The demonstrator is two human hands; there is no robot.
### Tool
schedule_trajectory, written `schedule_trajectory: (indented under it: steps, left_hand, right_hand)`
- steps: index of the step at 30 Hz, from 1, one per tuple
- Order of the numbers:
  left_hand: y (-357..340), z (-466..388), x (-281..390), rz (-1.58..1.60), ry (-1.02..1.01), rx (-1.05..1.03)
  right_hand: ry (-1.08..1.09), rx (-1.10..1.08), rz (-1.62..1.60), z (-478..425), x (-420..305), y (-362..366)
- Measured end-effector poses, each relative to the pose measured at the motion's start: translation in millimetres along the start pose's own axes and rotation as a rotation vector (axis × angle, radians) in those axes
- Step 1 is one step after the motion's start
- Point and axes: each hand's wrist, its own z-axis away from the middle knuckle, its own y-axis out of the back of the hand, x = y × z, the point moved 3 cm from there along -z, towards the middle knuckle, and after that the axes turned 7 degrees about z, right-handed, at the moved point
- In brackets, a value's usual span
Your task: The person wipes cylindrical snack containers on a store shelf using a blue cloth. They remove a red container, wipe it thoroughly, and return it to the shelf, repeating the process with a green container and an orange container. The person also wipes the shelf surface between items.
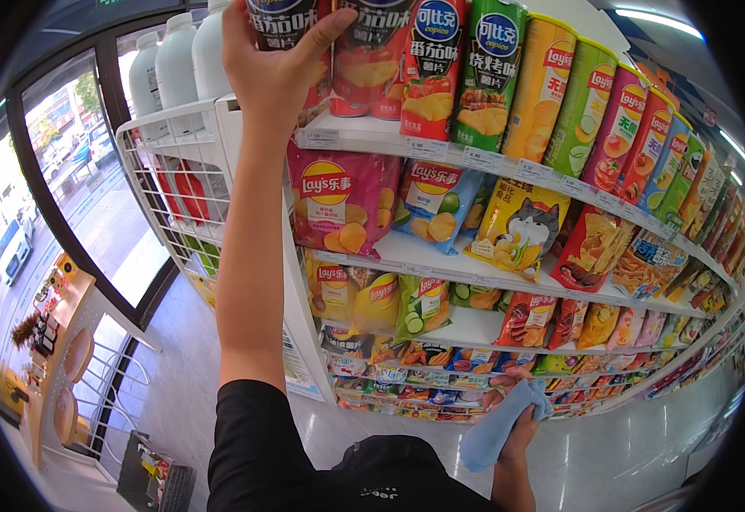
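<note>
My left hand (276, 70) reaches up to the top shelf at the upper left and grips a red and black canister of potato chips (366, 64); another such canister (282, 22) stands or is held beside it, partly behind the fingers. More chip canisters line the shelf to the right, a red one (433, 70) and a green one (489, 77) nearest. Low at the right, in front of the bottom shelves, my right hand (518, 425) holds a crumpled light blue cloth (500, 425). Some of its fingers show behind the cloth.
Bags of chips (340, 198) fill the shelves below the canisters. A white wire rack (174, 198) with large white bottles (180, 70) stands at the left, near glass doors. A wooden counter (71, 307) with round stools and a dark crate (154, 473) are at the lower left.
</note>
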Motion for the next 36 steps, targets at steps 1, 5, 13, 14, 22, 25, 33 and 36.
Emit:
schedule_trajectory:
  steps: [1, 5, 13, 14, 22, 25, 33, 36]
  left_hand:
    - [-1, 3, -7, -0.026, -0.032, -0.001]
    - [-2, 11, -26, -0.070, -0.042, 0.035]
    - [-1, 13, -44, -0.103, 0.066, 0.061]
    - [-5, 14, -46, -0.078, 0.073, 0.067]
    - [4, 20, -77, -0.088, 0.213, 0.020]
    - [4, 23, -81, -0.122, 0.256, -0.003]
    - [6, 24, -91, -0.247, 0.209, -0.045]
    - [15, 22, -99, -0.428, 0.302, -0.043]
  right_hand:
    - [0.005, 0.003, -0.002, -1, -1, 0]
    - [-0.065, -0.031, -0.038, 0, 3, 2]
    - [-0.046, -0.014, -0.047, -2, -8, -2]
    - [-0.059, -0.021, -0.040, -1, -9, -1]
    - [-0.108, -0.074, -0.074, 11, 0, 0]
    - [-0.135, -0.036, -0.073, 13, 1, 0]
    - [-0.153, -0.009, -0.017, 15, -1, 7]
    - [-0.131, -0.010, 0.006, 15, 4, 10]
